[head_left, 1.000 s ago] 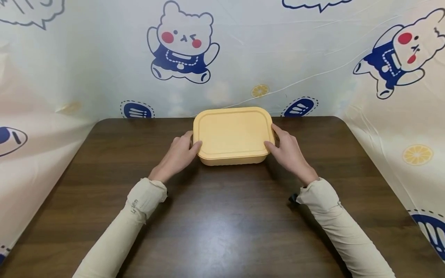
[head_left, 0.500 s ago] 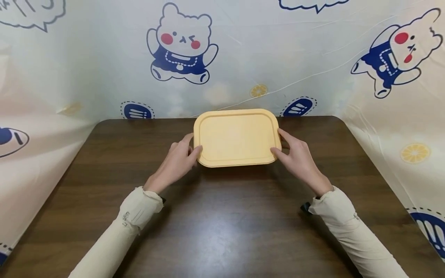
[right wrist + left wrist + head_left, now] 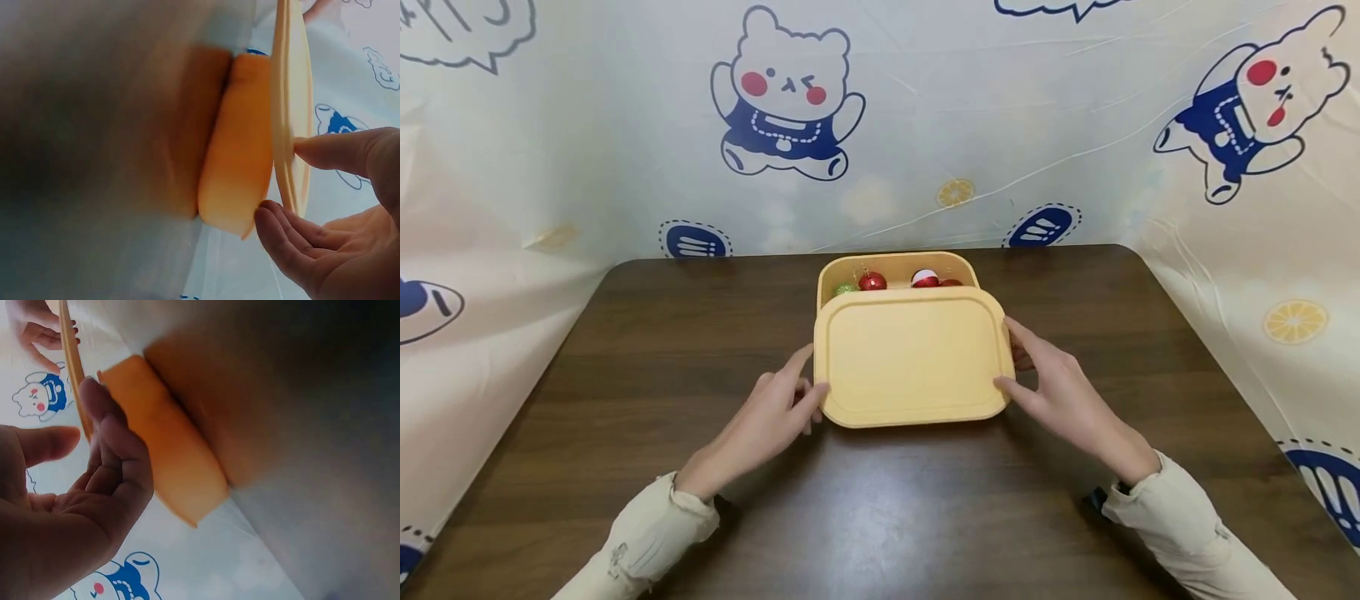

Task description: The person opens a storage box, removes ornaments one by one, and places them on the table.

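Between both hands' fingers: yellow lid, left hand pinching one short end, right hand the other, thumbs over, fingers curled beneath. Just beyond the fingertips, part-covered yellow box holds red bauble, red-and-white ball, green ball.

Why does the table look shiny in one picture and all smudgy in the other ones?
Head view: a soft pale glare shines on the brown table, nearer than the yellow lid; left wrist view: the table is blurry, darkest toward the upper right; right wrist view: blurry too, darkest at left, while the right hand looks sharper.
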